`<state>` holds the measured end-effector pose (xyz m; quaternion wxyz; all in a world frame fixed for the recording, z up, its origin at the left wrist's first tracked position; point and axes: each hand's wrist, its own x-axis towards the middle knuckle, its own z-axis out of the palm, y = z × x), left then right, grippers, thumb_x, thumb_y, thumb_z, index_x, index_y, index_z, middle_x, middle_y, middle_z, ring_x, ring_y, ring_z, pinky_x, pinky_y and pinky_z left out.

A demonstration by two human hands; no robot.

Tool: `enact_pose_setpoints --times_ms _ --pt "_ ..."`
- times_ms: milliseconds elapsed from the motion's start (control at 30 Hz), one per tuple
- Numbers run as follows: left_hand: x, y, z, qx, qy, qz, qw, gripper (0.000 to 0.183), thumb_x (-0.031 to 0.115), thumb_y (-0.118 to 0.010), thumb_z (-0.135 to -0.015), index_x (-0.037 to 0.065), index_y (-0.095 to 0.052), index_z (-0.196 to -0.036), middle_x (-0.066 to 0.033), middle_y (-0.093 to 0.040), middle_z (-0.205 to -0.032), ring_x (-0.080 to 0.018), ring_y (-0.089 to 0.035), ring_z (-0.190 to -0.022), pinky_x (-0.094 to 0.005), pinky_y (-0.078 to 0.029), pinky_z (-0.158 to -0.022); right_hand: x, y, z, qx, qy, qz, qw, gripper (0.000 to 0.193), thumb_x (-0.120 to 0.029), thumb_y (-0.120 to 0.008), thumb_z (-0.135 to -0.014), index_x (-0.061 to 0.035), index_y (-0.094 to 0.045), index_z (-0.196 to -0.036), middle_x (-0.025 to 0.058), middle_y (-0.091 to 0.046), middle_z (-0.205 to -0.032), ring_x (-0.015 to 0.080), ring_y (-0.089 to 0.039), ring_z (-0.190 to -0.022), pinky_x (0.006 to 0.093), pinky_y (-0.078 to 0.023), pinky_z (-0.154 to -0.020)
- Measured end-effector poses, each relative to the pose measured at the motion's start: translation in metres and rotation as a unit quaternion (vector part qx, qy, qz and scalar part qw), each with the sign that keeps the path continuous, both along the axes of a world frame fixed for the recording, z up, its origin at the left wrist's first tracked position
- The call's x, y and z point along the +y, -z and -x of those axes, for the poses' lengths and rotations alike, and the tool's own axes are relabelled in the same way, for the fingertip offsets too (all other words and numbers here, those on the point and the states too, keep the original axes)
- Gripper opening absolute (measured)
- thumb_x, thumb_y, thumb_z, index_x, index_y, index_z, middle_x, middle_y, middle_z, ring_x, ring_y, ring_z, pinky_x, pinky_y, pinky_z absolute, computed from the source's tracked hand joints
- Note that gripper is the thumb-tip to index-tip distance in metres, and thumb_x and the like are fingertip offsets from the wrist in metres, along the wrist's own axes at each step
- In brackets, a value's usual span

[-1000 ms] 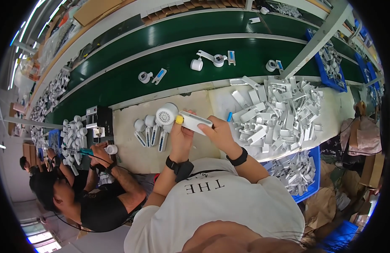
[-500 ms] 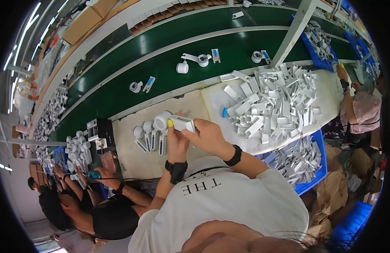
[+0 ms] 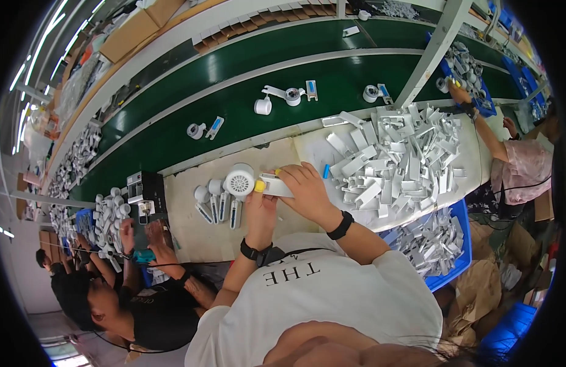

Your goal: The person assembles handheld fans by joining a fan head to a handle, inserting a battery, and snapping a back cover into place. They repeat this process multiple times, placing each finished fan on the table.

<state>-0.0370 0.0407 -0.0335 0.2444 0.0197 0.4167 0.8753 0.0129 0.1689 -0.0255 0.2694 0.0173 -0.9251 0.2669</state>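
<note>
Handle point(image 3: 275, 187) of white grilled device point(image 3: 239, 178) partly behind the hands point(image 3: 307, 192)

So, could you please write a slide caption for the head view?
Left hand and right hand hold a round-headed white gadget over a workbench, near a heap of white parts.

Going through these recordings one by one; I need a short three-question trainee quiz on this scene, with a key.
1. True or false: the left hand and right hand both touch the white round-headed device.

2. What lies on the table just left of that device?
A) scissors
B) similar devices
C) a cup

3. Fill in: the bin near the pile of white parts is ____.

Key: 1 true; 2 B; 3 blue.
</note>
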Motion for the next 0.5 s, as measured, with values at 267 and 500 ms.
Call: enact_pose_setpoints --times_ms 267,500 --pt "-0.008 -0.010 0.011 -0.040 0.026 -0.048 0.998 0.030 0.023 -0.043 -0.091 0.003 -0.048 -0.113 -0.0080 -0.052 -0.115 -0.0166 -0.051 -0.103 -0.0300 -0.040 -0.086 0.015 -0.004 -0.011 0.106 -0.166 0.079 0.977 0.040 -0.013 -0.070 -0.063 -0.0070 -0.051 -0.098 0.0077 -0.055 -0.109 0.0256 -0.054 -0.095 0.0406 -0.040 -0.086" --pt "-0.015 -0.016 0.016 0.014 -0.063 -0.046 0.997 0.034 0.025 -0.043 -0.092 0.003 -0.045 -0.118 -0.0077 -0.051 -0.119 -0.0161 -0.052 -0.102 -0.0276 -0.042 -0.081 0.004 0.008 -0.037 -0.019 -0.011 0.426 0.904 0.044 -0.003 -0.065 -0.071 0.0010 -0.045 -0.110 0.0126 -0.051 -0.118 0.0170 -0.051 -0.104 0.0301 -0.040 -0.088"
